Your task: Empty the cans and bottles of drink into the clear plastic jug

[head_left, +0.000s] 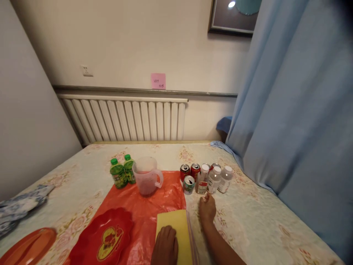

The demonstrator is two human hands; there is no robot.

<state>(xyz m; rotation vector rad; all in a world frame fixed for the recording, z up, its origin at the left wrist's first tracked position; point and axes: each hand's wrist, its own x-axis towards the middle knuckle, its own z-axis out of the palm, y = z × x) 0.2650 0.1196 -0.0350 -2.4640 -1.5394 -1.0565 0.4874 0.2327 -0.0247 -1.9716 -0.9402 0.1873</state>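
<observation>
My left hand [166, 244] lies flat on a yellow rectangular sheet or pad [183, 232], fingers close together and stretched forward. Purplish edges show along the pad's right side. My right hand [207, 208] is closed, fingers curled, just in front of a group of drink containers; what it holds, if anything, is hidden. Nearest to it are clear bottles with white caps [214, 180] and a clear bottle with a red label [202, 180]. Beside these stand a green-and-silver can [188, 184] and dark red cans [195, 171], their tops opened.
A red plastic sheet [168, 195] covers part of the flowered cloth. On or beside it are a translucent jug [146, 176], green-capped bottles [118, 175] and a red scalloped tray [91, 235]. An orange lid-like disc [30, 246] lies left. A blue curtain [292, 110] hangs right.
</observation>
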